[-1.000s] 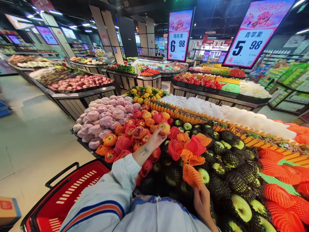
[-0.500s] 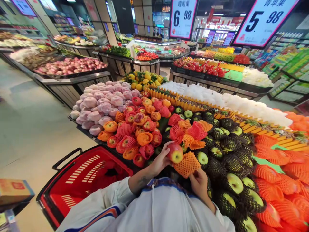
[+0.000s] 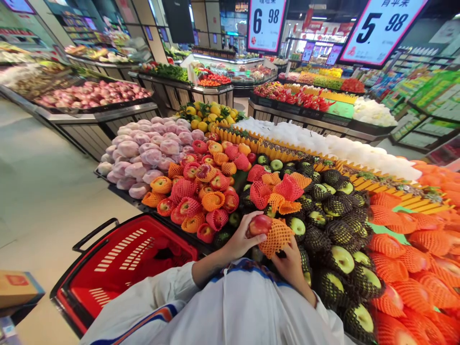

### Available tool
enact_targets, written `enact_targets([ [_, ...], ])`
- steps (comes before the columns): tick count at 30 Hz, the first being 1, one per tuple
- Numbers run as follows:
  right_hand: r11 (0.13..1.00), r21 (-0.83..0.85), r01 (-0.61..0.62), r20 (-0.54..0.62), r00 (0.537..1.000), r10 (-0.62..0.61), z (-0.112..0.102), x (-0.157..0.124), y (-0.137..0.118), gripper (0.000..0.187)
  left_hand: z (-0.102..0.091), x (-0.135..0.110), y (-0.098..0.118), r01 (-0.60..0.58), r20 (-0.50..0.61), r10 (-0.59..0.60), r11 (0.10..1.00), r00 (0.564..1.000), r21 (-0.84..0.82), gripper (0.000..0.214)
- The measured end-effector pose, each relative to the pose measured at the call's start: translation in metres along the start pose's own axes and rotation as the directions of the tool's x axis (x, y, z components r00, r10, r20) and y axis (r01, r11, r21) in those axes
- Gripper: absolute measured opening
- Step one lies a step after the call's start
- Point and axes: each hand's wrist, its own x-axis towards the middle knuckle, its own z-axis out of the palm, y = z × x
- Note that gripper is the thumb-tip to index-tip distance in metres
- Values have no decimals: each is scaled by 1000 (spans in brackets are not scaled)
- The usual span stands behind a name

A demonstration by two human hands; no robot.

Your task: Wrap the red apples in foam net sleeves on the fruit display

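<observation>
My left hand is wrapped round a red apple with a yellowish tinge. Between the fingers of my right hand is an orange foam net sleeve. The sleeve's open end meets the right side of the apple and covers part of it. Just beyond my hands, loose red and orange foam nets lie heaped on the green apples. To the left are red apples, many in red or orange nets. On the right sit green apples in black nets.
A red shopping basket with a black handle stands at my left, below the display edge. Wrapped pinkish fruit fills the display's left corner. Fruit in orange nets lies at far right. Price screens hang above.
The apple in my left hand has turned and met the orange net sleeve. My right hand has moved in toward it with the sleeve. The view has shifted slightly.
</observation>
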Motion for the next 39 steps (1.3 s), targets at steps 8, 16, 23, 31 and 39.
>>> enact_targets([
  [8,975,-178,134,47,991,-127,-9,8,-11,16,13,-8,4,-21,129,14,999,992,49,87],
  [16,971,-214,106,-138,981,-137,-3,-5,-2,32,8,-4,-3,-24,-51,10,956,999,-292,71],
  [23,994,5,-112,-44,993,112,5,-18,7,56,-5,-6,11,-161,103,152,984,983,81,85],
  [31,914,278,-297,-142,928,344,15,-30,21,79,-5,-2,7,-151,168,104,943,980,295,92],
  [39,497,760,-419,-16,752,659,20,-30,42,81,-4,10,-8,-272,299,155,874,941,402,50],
])
